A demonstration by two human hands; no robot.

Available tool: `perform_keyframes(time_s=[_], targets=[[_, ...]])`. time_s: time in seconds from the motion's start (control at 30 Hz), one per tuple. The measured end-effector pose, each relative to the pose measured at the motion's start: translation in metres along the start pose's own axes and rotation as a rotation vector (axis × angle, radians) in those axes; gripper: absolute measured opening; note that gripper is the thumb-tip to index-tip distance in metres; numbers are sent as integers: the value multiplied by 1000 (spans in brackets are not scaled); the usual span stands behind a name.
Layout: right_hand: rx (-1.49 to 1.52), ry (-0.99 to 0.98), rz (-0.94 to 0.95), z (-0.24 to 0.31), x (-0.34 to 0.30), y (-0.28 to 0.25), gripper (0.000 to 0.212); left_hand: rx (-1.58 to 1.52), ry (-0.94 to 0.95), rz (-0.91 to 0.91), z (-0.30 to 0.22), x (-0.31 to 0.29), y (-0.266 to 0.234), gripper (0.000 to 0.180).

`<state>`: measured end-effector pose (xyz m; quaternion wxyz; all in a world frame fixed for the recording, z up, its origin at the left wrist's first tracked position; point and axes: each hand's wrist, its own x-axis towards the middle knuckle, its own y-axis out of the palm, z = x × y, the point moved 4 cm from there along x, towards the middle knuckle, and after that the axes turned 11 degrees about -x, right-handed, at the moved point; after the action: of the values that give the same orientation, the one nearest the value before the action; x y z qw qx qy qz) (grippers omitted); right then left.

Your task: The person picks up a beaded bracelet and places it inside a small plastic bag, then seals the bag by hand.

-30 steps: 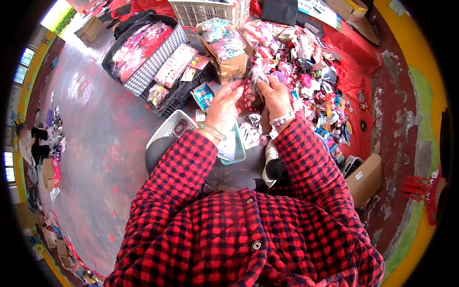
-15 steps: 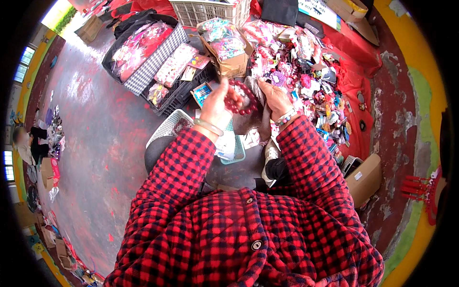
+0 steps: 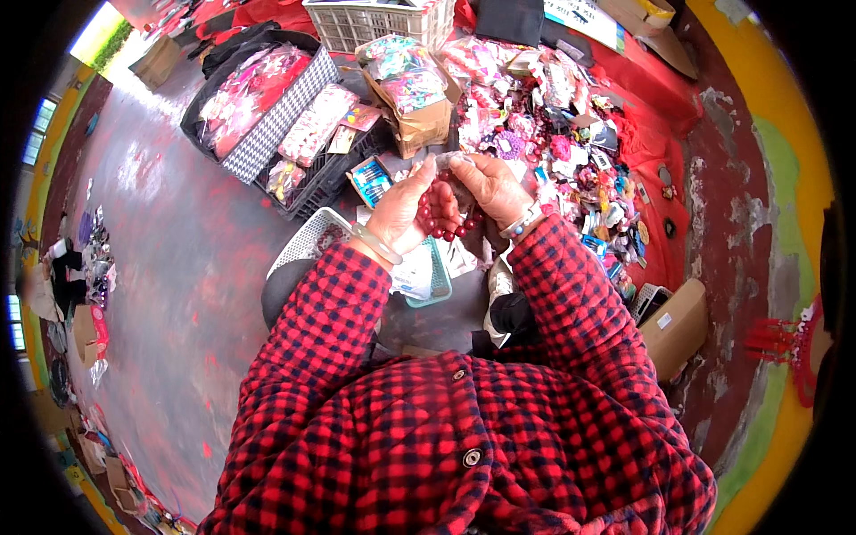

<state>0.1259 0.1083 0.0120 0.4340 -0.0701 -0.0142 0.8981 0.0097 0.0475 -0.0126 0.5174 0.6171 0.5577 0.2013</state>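
Note:
My left hand (image 3: pixel 399 214) is closed on a loop of dark red beads (image 3: pixel 439 234), which hangs around its fingers and below the palm. Beside it, my right hand (image 3: pixel 499 189) pinches a greyish, thin piece of material (image 3: pixel 456 160) at its fingertips. The two hands' thumbs and fingertips nearly meet there, so I cannot tell exactly which fingers hold it. Below the hands, a pale green plastic basket (image 3: pixel 440 283) and a white basket (image 3: pixel 299 234) stand on the floor, with white papers (image 3: pixel 412 272) lying in front of them.
A large pile of hair accessories (image 3: pixel 571 134) covers red cloth on the right. Ahead stand a cardboard box of packets (image 3: pixel 419 125), a houndstooth-sided bin (image 3: pixel 276 116), a black crate (image 3: pixel 312 192) and a beige crate (image 3: pixel 383 25). A person (image 3: pixel 45 290) is far left.
My hands have come closer together. The brown-grey material stretched between them has been gathered up, and the red beads hang lower, between the palms.

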Motion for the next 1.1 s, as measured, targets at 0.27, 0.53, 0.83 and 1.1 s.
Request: perform_keyframes(time_s=[0.27,0.53,0.83,1.1], targets=[[319,315,-327,-39,14,-25,37,-120,157,67,-2,1,8,28],[643,287,-33,3,-3,2,39,-246,259,102,-16,0,6,32],[287,-6,-65,-1,-1,6,24,10,109,19,-7,2,6,40],[-130,9,-506,4,-15,-43,37,-33,136,137,-19,5,-7,34]])
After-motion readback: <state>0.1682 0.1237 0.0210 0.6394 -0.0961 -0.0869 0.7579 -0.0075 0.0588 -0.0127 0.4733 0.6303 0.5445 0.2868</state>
